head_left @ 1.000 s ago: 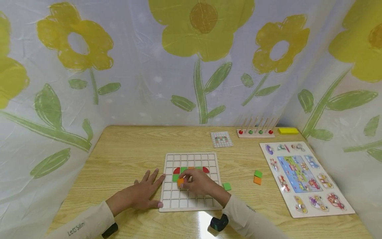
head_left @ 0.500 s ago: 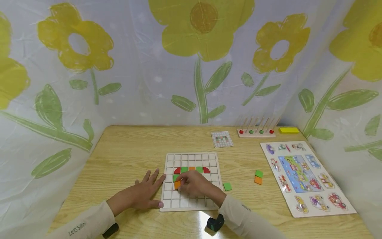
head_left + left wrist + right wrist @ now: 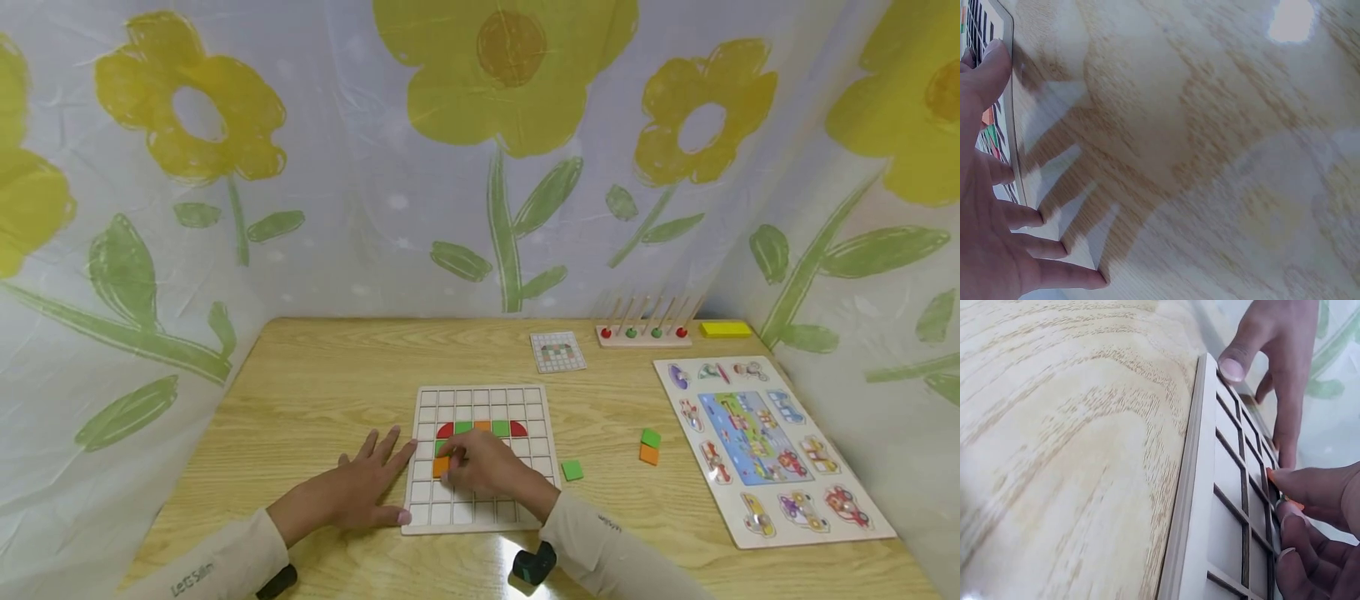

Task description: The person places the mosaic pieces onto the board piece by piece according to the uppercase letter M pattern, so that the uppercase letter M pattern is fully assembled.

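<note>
A white grid board (image 3: 480, 527) lies on the table, with a row of red, green and orange pieces across it. My right hand (image 3: 480, 463) pinches an orange square tile (image 3: 441, 467) at a cell below a partly covered green tile; in the right wrist view the fingers of my right hand (image 3: 1325, 519) hide most of the orange tile (image 3: 1270, 474). Fingers spread, my left hand (image 3: 363, 487) rests at the board's left edge, thumb on its lower corner. The left wrist view shows that hand (image 3: 997, 206) along the board's rim (image 3: 1012, 125).
A loose green tile (image 3: 572, 470) lies right of the board; farther right are another green tile (image 3: 650, 437) and an orange one (image 3: 648, 455). Behind stand a pattern card (image 3: 557, 352), a pegged rack (image 3: 643, 340) and a yellow block (image 3: 725, 330). A picture puzzle (image 3: 772, 450) lies at the right.
My right hand has moved slightly left with the orange tile, which now lies flatter over a cell near the board's left side. My left hand has stayed at the board's edge.
</note>
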The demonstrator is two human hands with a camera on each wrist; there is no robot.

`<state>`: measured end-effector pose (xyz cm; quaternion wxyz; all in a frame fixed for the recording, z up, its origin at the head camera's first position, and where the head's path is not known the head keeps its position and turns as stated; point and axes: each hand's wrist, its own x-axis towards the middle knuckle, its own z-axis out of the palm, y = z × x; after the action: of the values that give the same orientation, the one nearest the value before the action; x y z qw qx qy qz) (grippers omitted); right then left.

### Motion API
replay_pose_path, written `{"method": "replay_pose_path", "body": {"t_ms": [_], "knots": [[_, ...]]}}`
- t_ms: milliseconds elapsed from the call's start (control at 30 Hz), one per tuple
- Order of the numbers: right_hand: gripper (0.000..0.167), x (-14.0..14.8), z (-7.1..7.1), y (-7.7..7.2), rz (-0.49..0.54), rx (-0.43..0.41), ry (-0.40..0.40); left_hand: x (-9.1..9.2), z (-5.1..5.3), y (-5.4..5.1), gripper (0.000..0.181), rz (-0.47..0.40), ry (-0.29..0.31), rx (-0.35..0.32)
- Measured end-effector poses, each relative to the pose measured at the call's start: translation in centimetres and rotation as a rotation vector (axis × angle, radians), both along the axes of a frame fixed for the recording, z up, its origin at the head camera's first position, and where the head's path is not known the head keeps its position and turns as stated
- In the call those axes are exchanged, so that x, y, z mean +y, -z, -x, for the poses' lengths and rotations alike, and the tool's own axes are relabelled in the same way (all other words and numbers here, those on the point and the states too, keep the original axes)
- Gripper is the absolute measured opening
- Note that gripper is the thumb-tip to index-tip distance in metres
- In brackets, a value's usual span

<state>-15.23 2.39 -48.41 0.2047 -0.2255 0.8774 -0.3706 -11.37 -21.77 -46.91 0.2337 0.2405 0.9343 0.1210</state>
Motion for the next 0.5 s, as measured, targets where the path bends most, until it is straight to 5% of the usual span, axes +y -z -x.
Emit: {"method": "replay_pose_path", "body": {"t_ms": [500], "knots": [[0.018,-0.04,-0.15,-0.09,-0.042,0.079,-0.008,-0.15,-0.11,0.28,0.102,0.003,0.01,0.016]]}}
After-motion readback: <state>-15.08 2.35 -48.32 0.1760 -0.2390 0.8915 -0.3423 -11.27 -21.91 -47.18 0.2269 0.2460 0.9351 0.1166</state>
